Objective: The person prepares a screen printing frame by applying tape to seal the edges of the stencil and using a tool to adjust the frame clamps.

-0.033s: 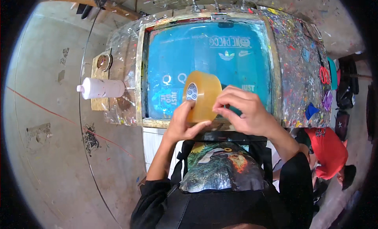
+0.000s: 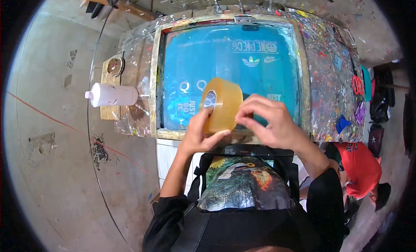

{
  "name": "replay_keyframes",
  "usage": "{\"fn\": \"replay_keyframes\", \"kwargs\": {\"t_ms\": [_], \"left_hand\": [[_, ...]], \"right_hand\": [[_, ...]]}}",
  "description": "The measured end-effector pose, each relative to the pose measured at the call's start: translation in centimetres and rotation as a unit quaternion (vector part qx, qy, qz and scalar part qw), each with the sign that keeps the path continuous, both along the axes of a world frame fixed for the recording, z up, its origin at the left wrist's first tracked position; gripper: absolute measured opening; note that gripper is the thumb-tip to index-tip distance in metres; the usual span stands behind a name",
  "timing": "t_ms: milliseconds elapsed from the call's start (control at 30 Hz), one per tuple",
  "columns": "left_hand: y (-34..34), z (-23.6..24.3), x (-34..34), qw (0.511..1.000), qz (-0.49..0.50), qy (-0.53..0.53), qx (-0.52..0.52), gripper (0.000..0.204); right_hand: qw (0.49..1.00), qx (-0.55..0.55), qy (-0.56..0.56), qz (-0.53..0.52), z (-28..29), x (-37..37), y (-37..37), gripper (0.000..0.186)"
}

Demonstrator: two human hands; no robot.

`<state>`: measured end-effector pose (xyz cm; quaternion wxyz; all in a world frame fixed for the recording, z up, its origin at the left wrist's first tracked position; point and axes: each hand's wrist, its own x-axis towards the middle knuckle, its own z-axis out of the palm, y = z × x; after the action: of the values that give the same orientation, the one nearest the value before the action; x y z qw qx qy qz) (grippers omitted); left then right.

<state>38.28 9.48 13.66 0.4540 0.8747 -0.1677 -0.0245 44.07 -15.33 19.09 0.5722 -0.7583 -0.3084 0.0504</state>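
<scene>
A wide roll of amber, see-through tape point(image 2: 226, 105) is held in my left hand point(image 2: 197, 133), thumb and fingers gripping it around the core and lower edge. My right hand point(image 2: 271, 124) is at the roll's right edge, thumb and forefinger pinched together there; what lies between the fingertips is too small to make out. Beneath both hands is a screen-printing screen with blue mesh point(image 2: 190, 57) and pale printed designs, set in a worn wooden frame point(image 2: 304, 79).
A paint-spattered table point(image 2: 323, 66) surrounds the screen. On the left, a white bottle point(image 2: 113, 95) lies near a round tin point(image 2: 115, 66) on a board point(image 2: 110, 113). Red scissors point(image 2: 356, 85) and blue point(image 2: 342, 122) and purple point(image 2: 359, 113) pieces sit right. Someone in red point(image 2: 359, 167) bends at lower right.
The tape roll has shifted and turned very slightly in my left hand, and my right fingertips remain against its edge. The view has moved a little.
</scene>
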Motion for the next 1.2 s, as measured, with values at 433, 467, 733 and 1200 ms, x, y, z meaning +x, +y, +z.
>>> {"fn": "replay_keyframes", "kwargs": {"t_ms": [433, 467, 733, 1200], "left_hand": [[1.8, 4.9, 0.3, 0.997, 0.06, 0.012, 0.04, 0.053], [2.1, 5.0, 0.1, 0.997, 0.066, 0.002, 0.044, 0.054], [3.3, 5.8, 0.0, 0.993, 0.071, 0.07, 0.068, 0.053], [8.3, 11.6, 2.2, 0.88, 0.084, 0.452, -0.119, 0.053]], "right_hand": [[0.965, 0.045, 0.238, 0.102, -1.4, 4.1, 2.6, 0.025], [0.975, 0.031, 0.196, 0.101, -1.3, 4.3, 2.8, 0.024], [0.992, 0.025, 0.009, 0.125, -1.7, 5.9, 4.3, 0.019], [0.93, -0.068, 0.243, 0.268, -0.1, 22.5, 0.8, 0.022]]}}
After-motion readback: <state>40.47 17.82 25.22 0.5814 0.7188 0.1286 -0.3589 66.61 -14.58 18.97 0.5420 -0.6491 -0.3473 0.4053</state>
